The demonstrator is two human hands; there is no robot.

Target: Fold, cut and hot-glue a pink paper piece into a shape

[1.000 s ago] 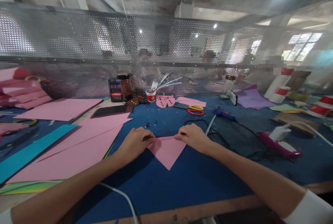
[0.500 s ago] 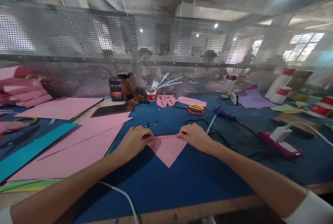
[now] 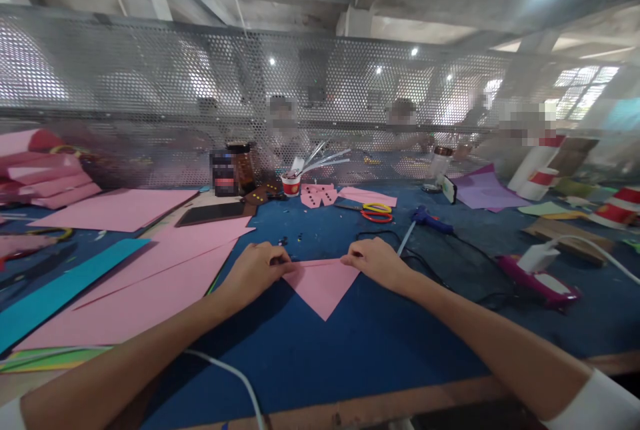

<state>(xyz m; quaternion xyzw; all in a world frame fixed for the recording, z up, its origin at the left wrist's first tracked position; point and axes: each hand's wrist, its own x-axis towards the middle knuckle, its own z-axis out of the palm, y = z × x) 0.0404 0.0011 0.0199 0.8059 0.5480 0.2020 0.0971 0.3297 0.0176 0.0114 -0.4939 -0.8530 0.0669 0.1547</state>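
A pink sheet of paper (image 3: 325, 287) lies on the blue table surface in front of me, its lower corner pointing toward me like a triangle. Along its far edge runs a narrow folded strip. My left hand (image 3: 261, 269) pinches the left end of that fold, fingers curled together. At the right end, my right hand (image 3: 376, 263) grips the paper between thumb and bent fingers. Beyond the hands lie a pink cutout with dark dots (image 3: 319, 195), a pink paper strip (image 3: 369, 197) and scissors with yellow and red handles (image 3: 377, 213).
On the left are large pink sheets (image 3: 165, 283), a teal strip (image 3: 75, 283) and a dark tablet (image 3: 213, 213). To the right lie a blue glue gun (image 3: 433, 220) with its cord and a magenta power strip (image 3: 540, 280). A perforated metal screen (image 3: 320, 77) stands behind, with people beyond it.
My left hand has shifted very slightly left along the fold. The paper and my right hand look nearly the same, and the camera has tilted a little.
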